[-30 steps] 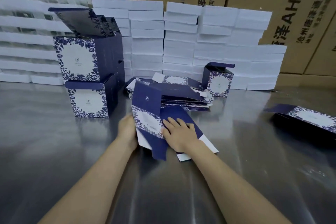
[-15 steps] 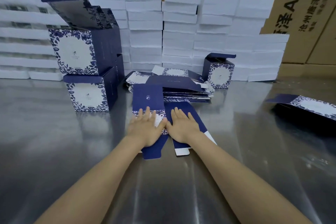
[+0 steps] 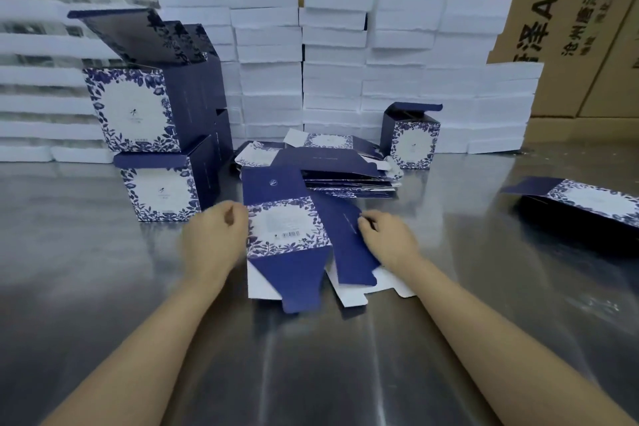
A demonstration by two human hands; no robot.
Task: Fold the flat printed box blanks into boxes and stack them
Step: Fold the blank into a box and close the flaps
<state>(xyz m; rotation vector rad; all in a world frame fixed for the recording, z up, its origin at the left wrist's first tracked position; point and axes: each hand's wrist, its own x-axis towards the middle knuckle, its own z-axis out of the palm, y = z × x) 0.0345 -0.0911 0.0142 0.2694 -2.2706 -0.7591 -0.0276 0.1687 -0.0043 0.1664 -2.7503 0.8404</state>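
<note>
The blank (image 3: 287, 232) lies flat on the counter (image 3: 103, 287) at frame centre. Its long axis runs from lower to upper frame, with the lid flap (image 3: 273, 183) toward the upper frame. The right hand (image 3: 387, 242) curls its fingers on the side panel (image 3: 345, 245) edge, probably to raise it along the crease. The left hand (image 3: 214, 239), curled and blurred, sits at the opposite edge, likely bracing; its grip cannot be told.
</note>
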